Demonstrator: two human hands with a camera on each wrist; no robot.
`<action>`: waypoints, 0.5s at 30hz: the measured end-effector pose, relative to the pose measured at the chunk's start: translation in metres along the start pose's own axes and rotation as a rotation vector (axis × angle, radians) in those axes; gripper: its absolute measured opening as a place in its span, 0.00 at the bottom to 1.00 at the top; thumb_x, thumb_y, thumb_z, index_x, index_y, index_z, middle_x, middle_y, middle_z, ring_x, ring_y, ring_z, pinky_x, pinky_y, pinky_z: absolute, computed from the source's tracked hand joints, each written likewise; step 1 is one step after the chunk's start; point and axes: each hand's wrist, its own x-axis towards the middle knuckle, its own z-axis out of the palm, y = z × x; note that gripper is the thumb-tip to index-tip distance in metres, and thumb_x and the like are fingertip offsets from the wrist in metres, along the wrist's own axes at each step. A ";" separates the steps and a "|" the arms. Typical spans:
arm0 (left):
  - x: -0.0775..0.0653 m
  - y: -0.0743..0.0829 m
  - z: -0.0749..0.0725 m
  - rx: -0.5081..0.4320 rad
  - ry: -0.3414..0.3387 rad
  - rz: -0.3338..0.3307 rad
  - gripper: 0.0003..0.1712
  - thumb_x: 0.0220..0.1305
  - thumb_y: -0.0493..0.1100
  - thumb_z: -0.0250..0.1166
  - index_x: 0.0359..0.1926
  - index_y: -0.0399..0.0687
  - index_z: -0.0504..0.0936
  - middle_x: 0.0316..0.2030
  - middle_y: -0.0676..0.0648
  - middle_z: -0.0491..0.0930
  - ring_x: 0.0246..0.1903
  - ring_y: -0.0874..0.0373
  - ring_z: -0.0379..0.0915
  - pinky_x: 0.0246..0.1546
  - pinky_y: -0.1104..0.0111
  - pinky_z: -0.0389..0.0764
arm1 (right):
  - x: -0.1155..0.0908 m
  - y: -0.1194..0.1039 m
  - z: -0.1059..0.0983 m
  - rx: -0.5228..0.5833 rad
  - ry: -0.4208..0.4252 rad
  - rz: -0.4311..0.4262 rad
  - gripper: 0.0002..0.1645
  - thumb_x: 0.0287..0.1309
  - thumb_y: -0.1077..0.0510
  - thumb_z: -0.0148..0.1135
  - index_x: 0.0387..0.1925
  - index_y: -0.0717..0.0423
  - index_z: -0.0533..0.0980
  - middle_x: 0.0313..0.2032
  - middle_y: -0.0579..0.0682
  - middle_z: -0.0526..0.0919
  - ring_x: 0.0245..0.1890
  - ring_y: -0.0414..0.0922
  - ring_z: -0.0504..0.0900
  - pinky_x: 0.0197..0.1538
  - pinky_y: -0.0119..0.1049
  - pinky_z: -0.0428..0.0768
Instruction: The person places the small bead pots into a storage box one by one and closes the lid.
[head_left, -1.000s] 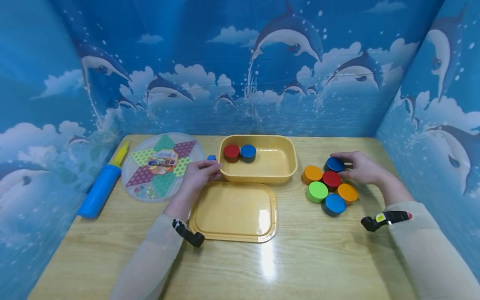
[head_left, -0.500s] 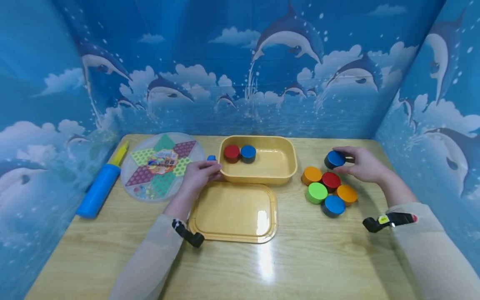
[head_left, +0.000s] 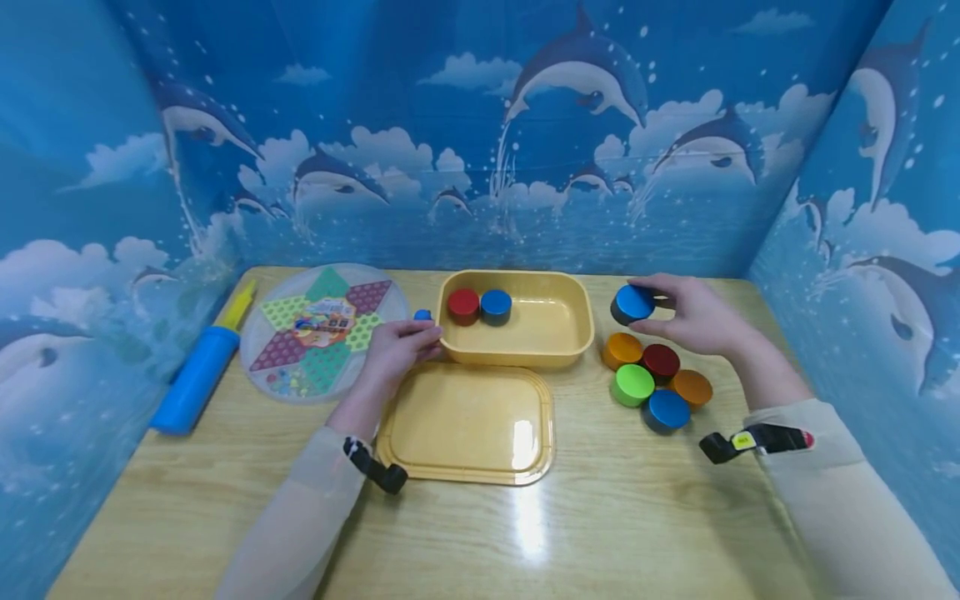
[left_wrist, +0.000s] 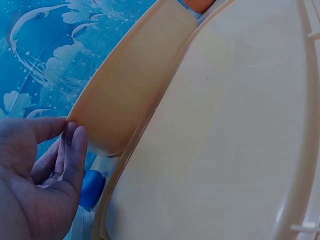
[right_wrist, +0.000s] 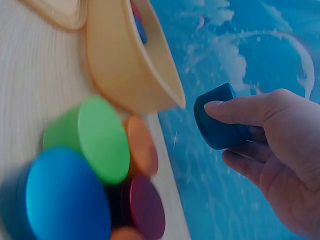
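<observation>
My right hand (head_left: 693,315) pinches a blue round block (head_left: 632,304) between thumb and fingers, held up beyond the cluster of blocks and right of the yellow plastic box (head_left: 517,359). In the right wrist view the thumb lies across the blue block (right_wrist: 215,120). My left hand (head_left: 397,348) pinches the rim at the box's left end; the left wrist view has these fingertips at the box's corner (left_wrist: 112,100). Inside the box, a red block (head_left: 463,307) and another blue block (head_left: 496,307) sit side by side at the left.
Right of the box stand orange (head_left: 623,351), green (head_left: 633,385), dark red (head_left: 661,363) and blue (head_left: 666,412) blocks, bunched together. A yellow lid (head_left: 465,425) lies before the box. Leftward are a round star-patterned game board (head_left: 324,333) and a blue pump (head_left: 195,379). Dolphin-printed curtains (head_left: 480,225) surround the table.
My right hand has lifted the blue block off from beside the red one and carried it left toward the box. The left hand has stayed at the box's end.
</observation>
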 end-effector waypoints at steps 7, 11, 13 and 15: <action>0.000 0.000 -0.001 -0.011 -0.007 -0.004 0.18 0.71 0.34 0.72 0.58 0.30 0.84 0.49 0.35 0.83 0.35 0.58 0.88 0.47 0.65 0.91 | 0.019 -0.023 0.012 0.057 -0.005 -0.064 0.40 0.64 0.61 0.77 0.73 0.65 0.71 0.69 0.65 0.75 0.67 0.64 0.75 0.67 0.64 0.78; 0.000 0.001 0.000 -0.019 -0.017 0.001 0.19 0.71 0.34 0.71 0.59 0.29 0.83 0.49 0.35 0.83 0.35 0.58 0.88 0.46 0.66 0.91 | 0.032 -0.030 0.023 0.110 -0.021 -0.081 0.40 0.65 0.62 0.76 0.74 0.65 0.70 0.70 0.64 0.73 0.68 0.63 0.74 0.67 0.62 0.78; -0.001 0.002 0.000 -0.015 -0.016 0.002 0.19 0.71 0.34 0.71 0.59 0.29 0.83 0.49 0.35 0.83 0.35 0.58 0.88 0.46 0.66 0.91 | 0.039 -0.033 0.028 0.143 -0.040 -0.089 0.40 0.65 0.62 0.76 0.74 0.65 0.69 0.71 0.64 0.73 0.68 0.63 0.74 0.67 0.61 0.78; -0.001 0.002 0.000 -0.010 -0.011 0.001 0.19 0.71 0.33 0.71 0.59 0.29 0.83 0.49 0.35 0.83 0.34 0.58 0.88 0.46 0.66 0.91 | 0.047 -0.034 0.034 0.175 -0.056 -0.097 0.41 0.65 0.62 0.75 0.75 0.66 0.69 0.71 0.65 0.72 0.68 0.63 0.74 0.68 0.60 0.78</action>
